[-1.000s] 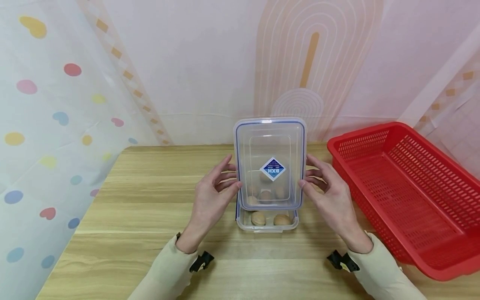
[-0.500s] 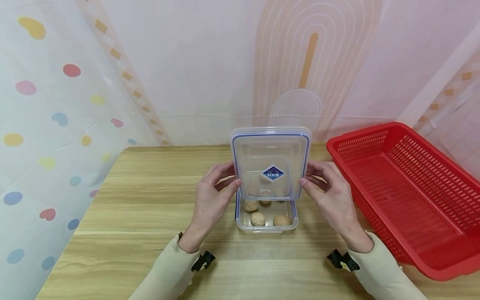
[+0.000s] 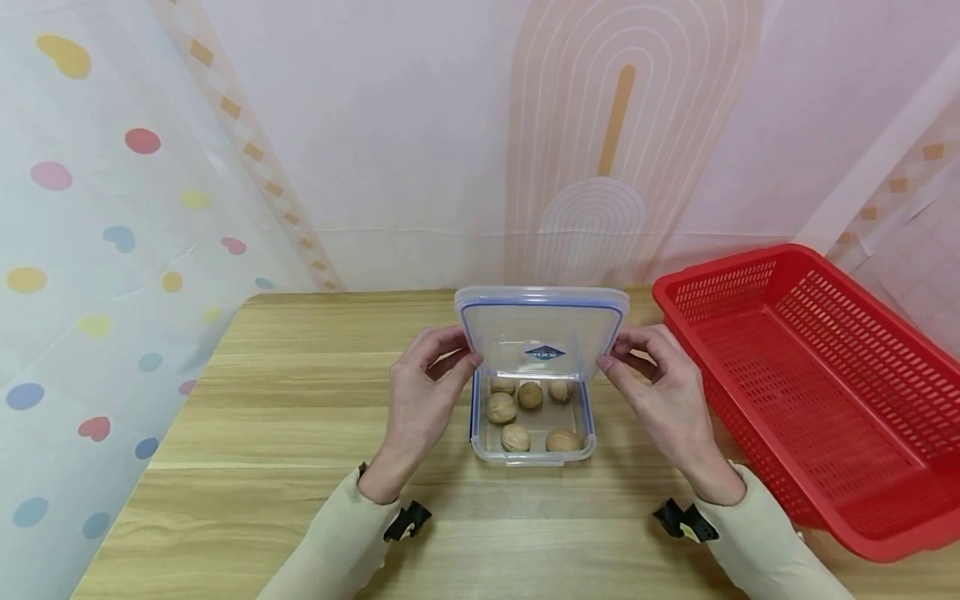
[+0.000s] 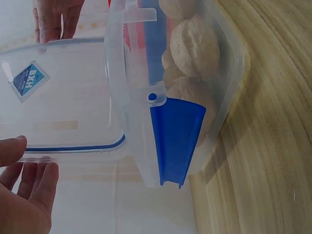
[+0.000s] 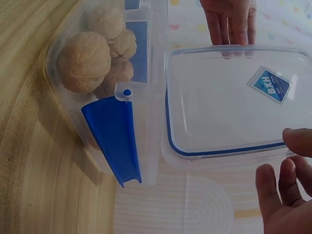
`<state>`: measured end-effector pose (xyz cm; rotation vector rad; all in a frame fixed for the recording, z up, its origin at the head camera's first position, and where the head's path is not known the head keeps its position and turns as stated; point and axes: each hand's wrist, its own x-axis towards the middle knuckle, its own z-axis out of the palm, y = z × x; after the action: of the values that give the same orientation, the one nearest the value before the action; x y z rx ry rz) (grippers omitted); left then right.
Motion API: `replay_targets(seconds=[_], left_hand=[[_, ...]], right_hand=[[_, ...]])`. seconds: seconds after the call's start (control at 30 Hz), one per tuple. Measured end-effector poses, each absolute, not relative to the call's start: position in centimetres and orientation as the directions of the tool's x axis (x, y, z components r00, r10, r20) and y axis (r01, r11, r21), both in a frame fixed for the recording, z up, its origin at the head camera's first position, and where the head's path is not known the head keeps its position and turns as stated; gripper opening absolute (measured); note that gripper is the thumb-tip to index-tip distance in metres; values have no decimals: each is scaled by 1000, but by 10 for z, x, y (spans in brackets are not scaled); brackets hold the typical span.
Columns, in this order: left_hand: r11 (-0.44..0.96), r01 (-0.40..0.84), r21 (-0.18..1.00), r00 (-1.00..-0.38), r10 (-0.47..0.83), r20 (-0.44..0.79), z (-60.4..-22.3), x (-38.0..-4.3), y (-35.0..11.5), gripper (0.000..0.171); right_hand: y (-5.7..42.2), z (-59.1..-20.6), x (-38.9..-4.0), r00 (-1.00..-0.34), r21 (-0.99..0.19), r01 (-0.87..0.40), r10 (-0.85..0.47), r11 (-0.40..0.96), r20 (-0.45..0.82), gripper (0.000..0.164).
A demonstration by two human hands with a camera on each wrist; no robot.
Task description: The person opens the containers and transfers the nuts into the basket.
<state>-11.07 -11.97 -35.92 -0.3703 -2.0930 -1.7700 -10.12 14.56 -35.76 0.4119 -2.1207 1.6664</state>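
Observation:
A clear plastic lid (image 3: 517, 329) with a blue seal and a "BXH" sticker stands steeply over the rear of a clear food container (image 3: 534, 457). My left hand (image 3: 429, 383) pinches the lid's left edge between thumb and fingers. On the opposite edge my right hand (image 3: 660, 392) grips it in the same way. Several walnuts (image 3: 501, 408) lie inside the container, some of them partly behind the lid. A blue side clip (image 4: 176, 141) hangs folded down in the left wrist view, and another blue clip (image 5: 113, 139) shows likewise in the right wrist view.
A red perforated plastic basket (image 3: 847, 400) stands on the right of the wood-grain table (image 3: 315, 450), close to my right forearm. Patterned cloth (image 3: 405, 150) hangs behind the table, and dotted cloth (image 3: 112, 333) covers the left side.
The lid has tilted: its top edge has come down and its lower edge has moved back, exposing more walnuts. Both hands keep their hold at its sides; the container stays put.

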Motion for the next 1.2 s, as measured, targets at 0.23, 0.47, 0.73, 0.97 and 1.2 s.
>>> replay_targets(seconds=[0.23,0.47,0.73,0.97,1.2], left_hand=[[195,452,870,-882,-46,469,-363,-112,-121,27],[254,474,843,-866,-40,499,-366,-111,-125,27],[262,494,829,-854,-31,519,-368,-112,-128,24],[179,457,871,-882,-37,470,-371,-111,-130,28],[139,412,901,-907,-37,420,-372,-110,-132,28]], right_hand=[[146,-359,-101,-878,-844,-454,17,287,478,20],[147,-362,-100,-873,-833,-470,-13,293,488,29],[148,-363,-100,-873,-825,-468,-21,317,488,34],[148,-363,-100,-880,-831,-457,-22,317,475,33],[148,-364,-100,-889,-841,-444,-39,309,455,37]])
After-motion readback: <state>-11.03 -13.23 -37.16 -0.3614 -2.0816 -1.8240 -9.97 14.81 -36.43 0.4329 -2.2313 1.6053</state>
